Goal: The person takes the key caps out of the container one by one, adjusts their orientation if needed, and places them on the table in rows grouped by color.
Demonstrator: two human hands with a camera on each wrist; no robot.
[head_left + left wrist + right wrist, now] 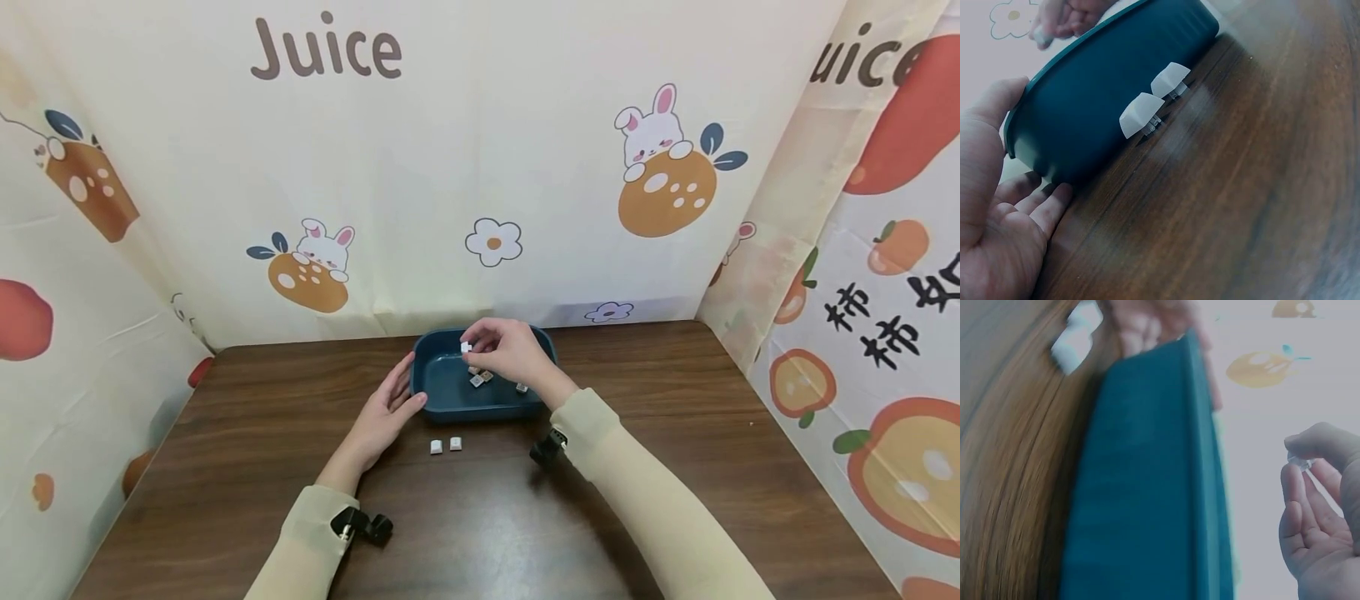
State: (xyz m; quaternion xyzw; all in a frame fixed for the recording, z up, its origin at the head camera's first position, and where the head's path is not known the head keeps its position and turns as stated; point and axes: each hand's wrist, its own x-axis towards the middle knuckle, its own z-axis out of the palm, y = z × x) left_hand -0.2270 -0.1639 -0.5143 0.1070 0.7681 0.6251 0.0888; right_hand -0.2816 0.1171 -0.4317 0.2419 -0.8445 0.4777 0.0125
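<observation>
"Patterned cloth [495, 150] is hanging behind the worktop [690, 467]. Where's the white keycap [466, 347] being held?"

"The right hand [512, 350] is pinching it over the blue tray [480, 413], near the worktop's back edge; the left hand [384, 415] is resting, fingers spread, against the tray's left end."

"How's it handling?"

"I'm guessing light, stiff and slightly slick; opposite side walls are offering the best hold."

"Which way is it pointing?"

"Neither direction nor long axis is showing; the tray's is running along that back edge."
</observation>
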